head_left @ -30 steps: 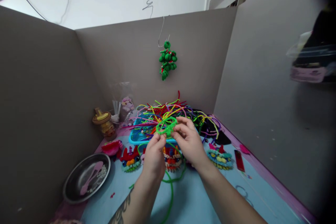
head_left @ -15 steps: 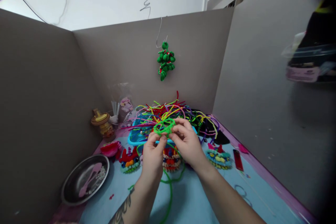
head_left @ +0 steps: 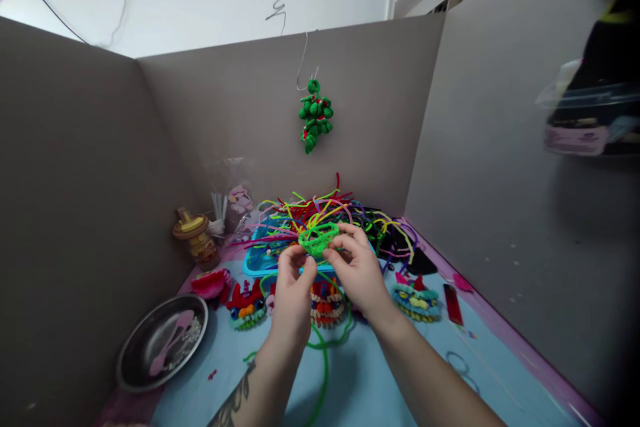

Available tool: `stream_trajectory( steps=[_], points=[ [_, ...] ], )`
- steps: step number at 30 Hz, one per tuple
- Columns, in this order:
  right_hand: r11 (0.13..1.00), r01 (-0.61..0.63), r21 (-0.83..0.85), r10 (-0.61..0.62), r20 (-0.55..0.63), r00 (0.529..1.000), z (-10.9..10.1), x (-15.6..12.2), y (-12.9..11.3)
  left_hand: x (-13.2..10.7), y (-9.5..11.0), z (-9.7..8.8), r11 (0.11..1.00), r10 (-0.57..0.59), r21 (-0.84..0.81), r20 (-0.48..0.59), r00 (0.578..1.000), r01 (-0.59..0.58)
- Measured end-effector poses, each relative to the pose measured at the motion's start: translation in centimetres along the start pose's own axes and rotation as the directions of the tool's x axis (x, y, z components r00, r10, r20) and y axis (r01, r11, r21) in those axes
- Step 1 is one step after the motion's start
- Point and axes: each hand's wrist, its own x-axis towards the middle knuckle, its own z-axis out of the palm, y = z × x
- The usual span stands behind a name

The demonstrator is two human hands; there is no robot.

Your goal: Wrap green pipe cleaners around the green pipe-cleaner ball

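Observation:
Both my hands are raised over the table and pinch a bright green pipe-cleaner loop point(head_left: 317, 238) between them. My left hand point(head_left: 294, 297) grips its lower left edge with thumb and fingers closed. My right hand point(head_left: 356, 270) holds the right side, fingers curled around it. A long green pipe-cleaner tail point(head_left: 325, 367) trails from the loop down onto the blue table top point(head_left: 370, 380). Just behind the loop lies a tangle of coloured pipe cleaners point(head_left: 335, 210) in a blue tray point(head_left: 255, 265).
Small pipe-cleaner figures sit under my hands: a red one point(head_left: 245, 303), an orange one point(head_left: 326, 307), a teal one point(head_left: 417, 300). A metal dish point(head_left: 163, 341) with a pink spoon is at left, a brown jar point(head_left: 196, 237) behind it. A green figure point(head_left: 315, 113) hangs on the cardboard back wall.
The green loop has been turned and squeezed a little narrower between my fingers. My hands stay at about the same spot above the figures.

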Motion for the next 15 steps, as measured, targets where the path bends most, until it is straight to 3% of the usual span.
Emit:
stream_trajectory(
  steps=[2,5,7,10,15],
  points=[
    [0.999,0.011,-0.034,-0.012,-0.026,1.000,-0.2,0.1,-0.1,-0.1,0.1,-0.2,0.970,0.153,0.204,-0.085,0.985,-0.133],
    [0.994,0.066,-0.091,-0.067,-0.015,0.998,-0.2,0.0,-0.4,0.0,0.6,-0.6,0.859,0.271,0.446,0.023,0.962,-0.252],
    [0.988,0.112,-0.110,-0.112,0.002,0.994,0.0,-0.2,-0.7,0.1,0.9,-0.7,0.820,0.301,0.489,0.077,0.951,-0.299],
    [0.988,0.126,-0.092,-0.125,0.017,0.992,0.2,-0.5,-0.9,0.2,0.7,-0.8,0.834,0.342,0.422,0.109,0.933,-0.355],
    [0.997,-0.032,0.069,0.034,-0.018,0.999,-0.3,0.1,-0.1,0.7,-0.3,-1.0,0.925,0.337,0.127,0.158,0.928,-0.358]
  ],
)
